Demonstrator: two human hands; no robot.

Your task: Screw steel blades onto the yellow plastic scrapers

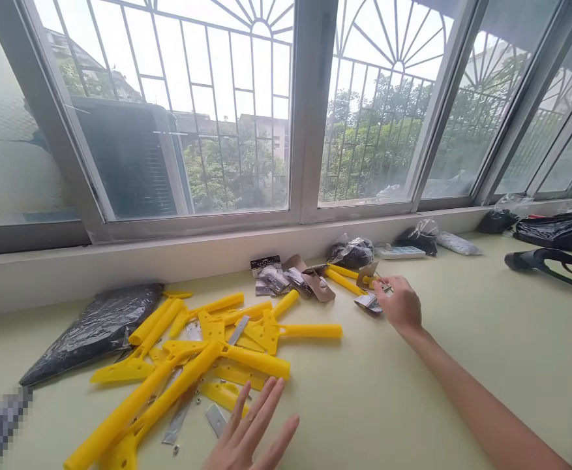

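Note:
My left hand point(256, 427) is at the bottom middle, fingers spread and holding nothing, just in front of a pile of yellow plastic scraper parts point(256, 359). Within the pile are long tubular handles and flat triangular heads. Flat metal blades point(216, 420) and small nuts point(176, 450) lie among them. Farther back on the right, my right hand point(400, 303) has its fingers pinched together at a brown card point(366, 274) and a small clear packet point(368, 302). What exactly sits between those fingertips is hidden. Yellow handles point(343, 281) lie just left of it.
Brown cards and printed packets point(298, 277) lie by the wall below the window. A black plastic bag point(102, 326) is left of the pile. Along the sill are bagged black items point(351, 251), a white power strip point(400, 252) and a black strap-like object point(554, 264).

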